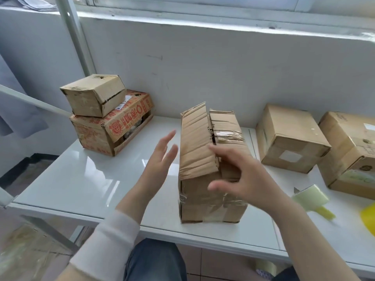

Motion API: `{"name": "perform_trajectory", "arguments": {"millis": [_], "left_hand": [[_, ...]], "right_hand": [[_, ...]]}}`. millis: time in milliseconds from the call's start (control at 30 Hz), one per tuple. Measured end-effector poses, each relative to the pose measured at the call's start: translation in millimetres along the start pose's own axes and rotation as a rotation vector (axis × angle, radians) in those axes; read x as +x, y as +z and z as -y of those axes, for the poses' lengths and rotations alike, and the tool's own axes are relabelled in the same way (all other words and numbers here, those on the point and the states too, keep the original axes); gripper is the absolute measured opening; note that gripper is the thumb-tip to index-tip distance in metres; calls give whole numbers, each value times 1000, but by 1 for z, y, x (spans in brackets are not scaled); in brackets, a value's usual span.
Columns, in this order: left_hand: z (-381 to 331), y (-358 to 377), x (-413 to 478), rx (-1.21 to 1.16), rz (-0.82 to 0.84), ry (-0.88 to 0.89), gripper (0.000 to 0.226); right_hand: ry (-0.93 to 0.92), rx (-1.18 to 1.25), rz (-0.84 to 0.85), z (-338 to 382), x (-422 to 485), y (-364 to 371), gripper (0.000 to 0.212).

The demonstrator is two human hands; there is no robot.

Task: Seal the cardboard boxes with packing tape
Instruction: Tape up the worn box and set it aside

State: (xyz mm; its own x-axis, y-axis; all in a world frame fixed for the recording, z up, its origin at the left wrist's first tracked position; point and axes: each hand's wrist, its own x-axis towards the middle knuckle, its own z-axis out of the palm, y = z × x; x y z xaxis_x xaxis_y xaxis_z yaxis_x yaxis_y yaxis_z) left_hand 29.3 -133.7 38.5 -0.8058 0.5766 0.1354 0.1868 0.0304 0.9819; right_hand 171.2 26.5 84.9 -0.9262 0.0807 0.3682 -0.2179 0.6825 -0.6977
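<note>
White and shiny, the surface (81,179) sits below a window wall. One box (194,207) stands in the middle, close to the person. Its long side runs away from the person, toward the wall. Its top is not shut: the left flap (194,142) sticks up a bit, the right flap (225,126) lies lower, and there is a gap between them.

The left hand (160,157) is just beside the box, on its left, not touching it. Its fingers (167,138) are straight and a little spread. The right hand (249,175) is over the near right part of the box top. It holds nothing and its fingers (219,151) are spread wide. It is blurry, so I cannot tell if they touch the flap.

The tape tool (310,196) lies on the surface to the right of the box, near the right hand and well apart from the left. I think the right hand is the one to grab it, while the left pushes the tall flap down. The gap runs the long way, so the tape should too.

Two stacked boxes (105,134) sit far left.
</note>
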Motion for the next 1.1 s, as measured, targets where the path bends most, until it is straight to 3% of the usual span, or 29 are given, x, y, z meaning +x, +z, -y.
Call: {"name": "perform_trajectory", "arguments": {"millis": [67,133,167,267,400,467,567,733,867,1000,1100], "left_hand": [[-24,12,23,33,80,-4,47],[-35,27,37,127,151,-45,50],[-37,34,39,153,168,-56,51],[-34,44,34,171,142,-103,53],[-22,38,20,240,142,-158,46],[-25,36,35,293,51,-144,38],[-38,40,70,411,-61,-133,47],[-29,54,90,484,-51,-156,57],[-28,50,90,470,-56,-168,56],[-25,45,89,421,-62,-182,52],[-24,49,90,470,-96,-176,50]], "right_hand": [[178,314,-191,-5,6,-9,38],[350,200,-314,-16,13,-19,47],[457,108,-279,-21,17,-23,56],[683,149,-85,-26,18,-31,76],[640,6,13,-25,10,-36,85],[644,-8,38,-23,14,-36,86],[699,14,9,-25,25,-34,88],[698,-122,-40,-33,27,-22,98],[687,-118,-30,-37,29,-23,95],[666,71,15,-36,21,-30,78],[637,-11,-21,-41,19,-27,79]]}}
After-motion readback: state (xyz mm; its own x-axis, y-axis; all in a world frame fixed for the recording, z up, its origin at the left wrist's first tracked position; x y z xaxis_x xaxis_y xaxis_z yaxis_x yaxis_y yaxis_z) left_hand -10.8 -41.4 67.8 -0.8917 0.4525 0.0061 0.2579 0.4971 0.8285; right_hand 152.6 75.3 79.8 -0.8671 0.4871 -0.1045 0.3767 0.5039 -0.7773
